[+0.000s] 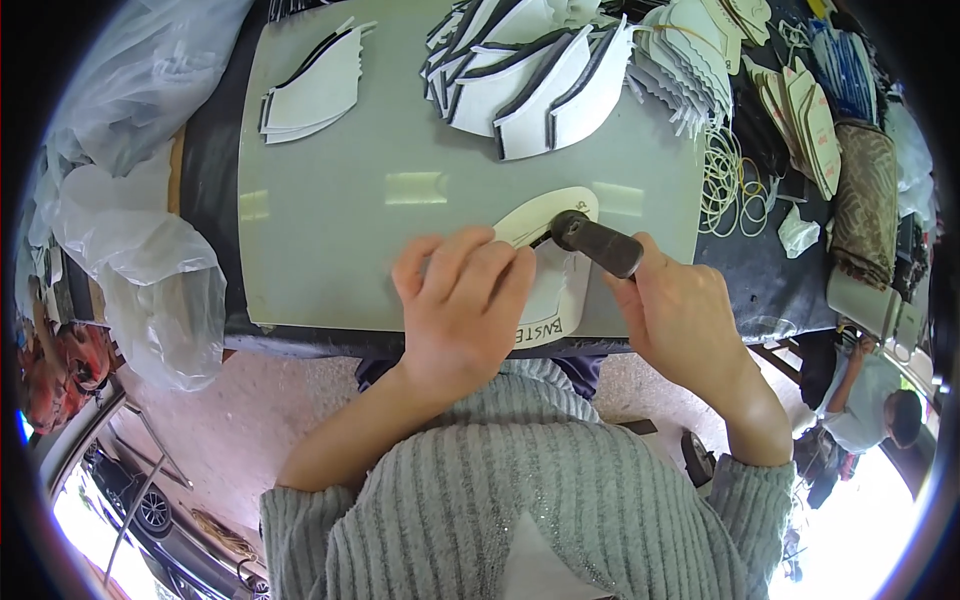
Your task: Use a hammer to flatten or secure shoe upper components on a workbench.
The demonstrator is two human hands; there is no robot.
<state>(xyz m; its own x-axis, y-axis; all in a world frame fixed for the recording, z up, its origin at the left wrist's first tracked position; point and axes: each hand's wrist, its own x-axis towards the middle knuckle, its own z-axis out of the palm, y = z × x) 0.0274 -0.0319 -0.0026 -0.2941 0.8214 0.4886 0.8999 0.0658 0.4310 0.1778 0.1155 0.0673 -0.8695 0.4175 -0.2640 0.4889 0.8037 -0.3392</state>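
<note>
On the grey work board (330,220), close to its near edge, lies a curved cream card template (545,207) with handwritten marks. A white piece (548,285) shows within its outline, partly covered by my hands. My left hand (465,300) has its fingers curled at the template's left side; the thumb and fingertips are mostly hidden. In my right hand (680,305) is a dark hammer (610,245), its rounded end over the template's upper right part. The hammer's handle cannot be seen apart from my grip.
Small stacks of white cut pieces with dark edges (315,95) and a bigger pile (540,95) lie at the back. Right of the board are elastic bands (735,185), card templates (805,125) and a rolled patterned cloth (862,200). Plastic bags (150,240) stand left. A person (865,410) sits far right.
</note>
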